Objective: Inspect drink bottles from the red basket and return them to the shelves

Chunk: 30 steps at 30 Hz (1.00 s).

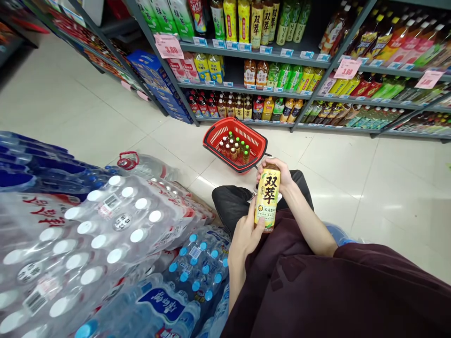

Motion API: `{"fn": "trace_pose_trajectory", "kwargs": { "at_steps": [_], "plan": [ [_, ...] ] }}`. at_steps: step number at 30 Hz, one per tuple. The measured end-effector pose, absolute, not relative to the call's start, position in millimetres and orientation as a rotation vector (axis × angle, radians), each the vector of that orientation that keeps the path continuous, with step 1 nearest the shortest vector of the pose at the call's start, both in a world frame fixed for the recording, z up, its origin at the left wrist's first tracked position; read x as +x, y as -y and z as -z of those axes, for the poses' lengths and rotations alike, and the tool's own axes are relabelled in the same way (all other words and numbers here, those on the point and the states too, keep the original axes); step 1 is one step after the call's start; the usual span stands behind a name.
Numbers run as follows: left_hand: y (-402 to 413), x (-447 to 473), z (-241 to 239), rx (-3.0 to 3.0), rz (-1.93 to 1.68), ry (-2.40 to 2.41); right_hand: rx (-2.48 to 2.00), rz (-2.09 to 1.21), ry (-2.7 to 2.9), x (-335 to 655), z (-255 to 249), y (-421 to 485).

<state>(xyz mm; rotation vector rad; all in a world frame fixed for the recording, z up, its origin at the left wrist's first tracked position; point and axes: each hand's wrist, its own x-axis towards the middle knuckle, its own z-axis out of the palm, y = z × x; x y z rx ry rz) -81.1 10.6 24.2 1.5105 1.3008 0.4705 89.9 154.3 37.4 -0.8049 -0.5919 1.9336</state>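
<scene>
Between my two hands is a tea bottle (268, 197) with a yellow label and large dark characters, its label facing me. My left hand (245, 233) grips the lower end, the thumb lying on the label. Around the cap end wraps my right hand (282, 171), which hides the cap. Just beyond, on the floor, stands a red shopping basket (259, 138) with several small bottles (234, 149) upright inside, some with green caps and some with white or red ones.
Shelves (232, 87) of drink bottles and cartons with price tags run across the far side. At left are stacked shrink-wrapped packs of white-capped bottles (116, 220) and blue-capped water bottles (200, 263). Blue boxes (160, 84) stand by the shelf end. Pale floor tiles (338, 178) extend rightward.
</scene>
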Motion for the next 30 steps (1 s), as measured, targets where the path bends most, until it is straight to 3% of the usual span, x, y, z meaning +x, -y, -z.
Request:
{"fn": "trace_pose_trajectory", "kwargs": {
  "at_steps": [30],
  "plan": [
    [-10.0, -84.2, -26.5, 1.639, -0.28, -1.412, -0.838, -1.947, 0.671, 84.5, -36.5, -149.8]
  ]
}}
